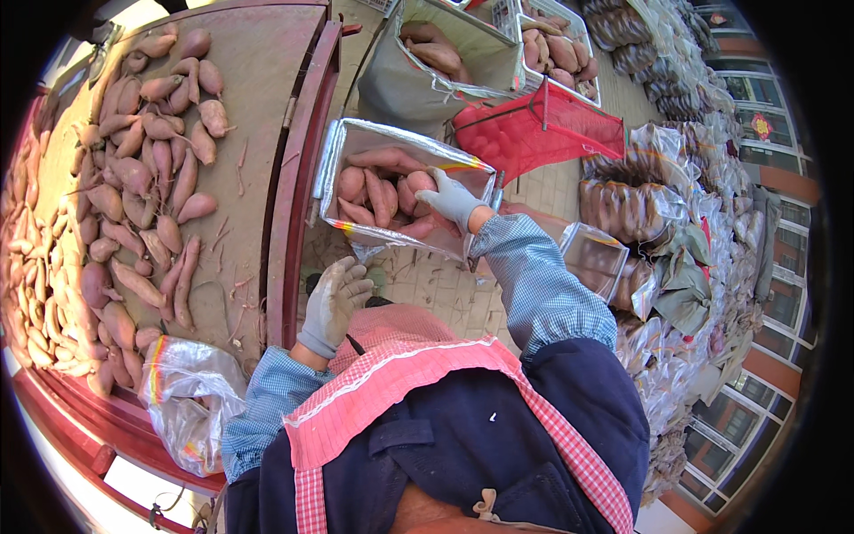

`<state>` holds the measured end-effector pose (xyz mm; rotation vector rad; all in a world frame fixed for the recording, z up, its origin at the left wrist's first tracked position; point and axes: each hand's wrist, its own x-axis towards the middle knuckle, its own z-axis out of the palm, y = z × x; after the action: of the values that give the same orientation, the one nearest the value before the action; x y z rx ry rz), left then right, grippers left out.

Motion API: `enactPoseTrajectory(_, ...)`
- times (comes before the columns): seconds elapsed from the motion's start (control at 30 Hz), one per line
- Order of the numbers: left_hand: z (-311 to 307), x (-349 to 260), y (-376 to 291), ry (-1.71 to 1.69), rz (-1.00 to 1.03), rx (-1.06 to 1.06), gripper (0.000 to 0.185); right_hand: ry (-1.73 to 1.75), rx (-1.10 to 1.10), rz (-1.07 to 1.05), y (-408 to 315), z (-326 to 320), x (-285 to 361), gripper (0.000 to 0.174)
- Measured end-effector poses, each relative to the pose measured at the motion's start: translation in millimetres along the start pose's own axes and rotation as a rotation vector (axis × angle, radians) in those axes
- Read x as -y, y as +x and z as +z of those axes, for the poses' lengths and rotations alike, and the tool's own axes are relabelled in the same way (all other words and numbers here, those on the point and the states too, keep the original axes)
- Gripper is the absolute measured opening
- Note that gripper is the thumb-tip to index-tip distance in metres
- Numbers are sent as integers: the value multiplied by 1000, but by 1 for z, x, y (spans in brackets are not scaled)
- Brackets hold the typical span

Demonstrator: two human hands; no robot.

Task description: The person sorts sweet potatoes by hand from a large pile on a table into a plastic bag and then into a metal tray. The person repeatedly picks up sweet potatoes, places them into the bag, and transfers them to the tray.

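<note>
A clear plastic bag [407, 131] with a silvery, folded-back rim is held wide in front of me, with several sweet potatoes [377, 197] inside. My right hand [454, 200], in a pale grey work glove, reaches over the bag's right side. Its fingers are on a rounded sweet potato [420, 181] at the top of the pile. My left hand [337, 297], gloved the same way, hovers by the red metal edge [297, 200] of the flatbed, palm up and fingers spread, with nothing in it.
Loose sweet potatoes [130, 173] cover the left of the flatbed, beside a crumpled plastic bag [193, 380]. Beyond are a woven sack [400, 93], a white crate [594, 40] of sweet potatoes and a red mesh bag [500, 130]. Filled clear bags [620, 207] are stacked at right.
</note>
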<state>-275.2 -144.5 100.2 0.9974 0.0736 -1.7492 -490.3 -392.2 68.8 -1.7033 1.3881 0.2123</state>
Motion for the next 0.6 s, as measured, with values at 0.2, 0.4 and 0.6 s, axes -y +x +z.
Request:
enactPoseTrajectory(0.2,-44,18,-30,-41,43,-129,59,-205,-152,49,42,22,-23,63)
enactPoseTrajectory(0.4,-74,43,-39,-162,-85,-300,52,-761,198,40,71,30,-36,55)
enactPoseTrajectory(0.6,-104,63,-38,-225,-102,-333,56,-1250,450,29,122,77,-89,74)
